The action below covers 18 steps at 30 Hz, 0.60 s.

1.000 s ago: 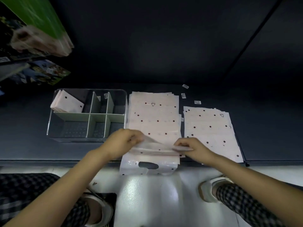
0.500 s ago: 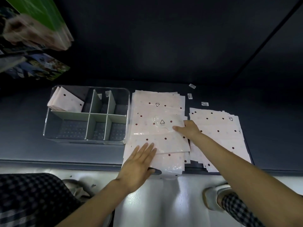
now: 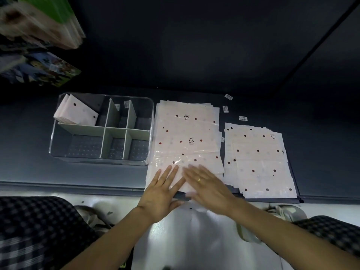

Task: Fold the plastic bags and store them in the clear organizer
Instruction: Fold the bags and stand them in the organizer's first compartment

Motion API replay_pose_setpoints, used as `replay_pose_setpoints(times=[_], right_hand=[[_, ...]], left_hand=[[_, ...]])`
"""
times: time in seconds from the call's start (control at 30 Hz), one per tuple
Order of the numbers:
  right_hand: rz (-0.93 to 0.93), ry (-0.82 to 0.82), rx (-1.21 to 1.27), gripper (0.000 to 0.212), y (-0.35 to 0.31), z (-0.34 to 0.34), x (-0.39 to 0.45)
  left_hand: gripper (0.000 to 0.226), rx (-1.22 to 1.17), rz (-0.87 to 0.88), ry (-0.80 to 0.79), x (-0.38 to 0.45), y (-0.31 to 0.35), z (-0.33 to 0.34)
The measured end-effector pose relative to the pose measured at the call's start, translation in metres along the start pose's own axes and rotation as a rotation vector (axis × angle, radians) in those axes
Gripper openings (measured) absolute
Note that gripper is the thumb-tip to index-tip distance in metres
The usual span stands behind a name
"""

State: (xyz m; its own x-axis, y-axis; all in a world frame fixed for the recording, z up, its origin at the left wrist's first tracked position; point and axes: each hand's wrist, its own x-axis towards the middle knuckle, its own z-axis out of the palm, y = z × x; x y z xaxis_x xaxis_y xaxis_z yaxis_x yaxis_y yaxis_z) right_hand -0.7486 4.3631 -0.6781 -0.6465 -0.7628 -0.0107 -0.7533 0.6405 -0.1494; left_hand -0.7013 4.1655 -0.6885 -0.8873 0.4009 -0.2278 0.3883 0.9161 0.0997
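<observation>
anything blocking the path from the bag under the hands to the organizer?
Nothing visible. Both the left hand and the right hand lie flat on the top bag of the middle stack. The clear organizer sits directly to its left, open-topped; only its far-left compartment holds folded bags.

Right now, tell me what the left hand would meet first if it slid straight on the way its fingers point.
The left hand lies flat on the top bag, fingers pointing up and slightly right. Sliding on, it would probably cross that bag's fold line, then the recycling triangle, missing the clear organizer.
</observation>
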Motion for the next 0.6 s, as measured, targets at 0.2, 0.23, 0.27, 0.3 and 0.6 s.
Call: replay_pose_setpoints(times=[0.2, 0.23, 0.27, 0.3, 0.6], right_hand=[[0.135, -0.312, -0.066, 0.077, 0.031, 0.004, -0.044], [0.149, -0.302, -0.082, 0.078, 0.036, -0.001, -0.051], [0.147, -0.271, -0.128, 0.078, 0.04, -0.007, -0.057], [0.151, -0.23, -0.166, 0.075, 0.041, -0.013, -0.061], [0.18, 0.146, 0.087, 0.032, 0.035, -0.018, -0.011]], left_hand=[[0.07, -0.012, 0.056, -0.07, -0.006, -0.014, 0.005], [0.071, 0.003, 0.063, -0.084, -0.012, -0.02, 0.005], [0.072, 0.015, 0.067, -0.091, -0.018, -0.028, 0.004], [0.073, 0.024, 0.064, -0.1, -0.025, -0.036, 0.004], [0.083, -0.196, -0.012, 0.016, -0.032, -0.046, -0.002]])
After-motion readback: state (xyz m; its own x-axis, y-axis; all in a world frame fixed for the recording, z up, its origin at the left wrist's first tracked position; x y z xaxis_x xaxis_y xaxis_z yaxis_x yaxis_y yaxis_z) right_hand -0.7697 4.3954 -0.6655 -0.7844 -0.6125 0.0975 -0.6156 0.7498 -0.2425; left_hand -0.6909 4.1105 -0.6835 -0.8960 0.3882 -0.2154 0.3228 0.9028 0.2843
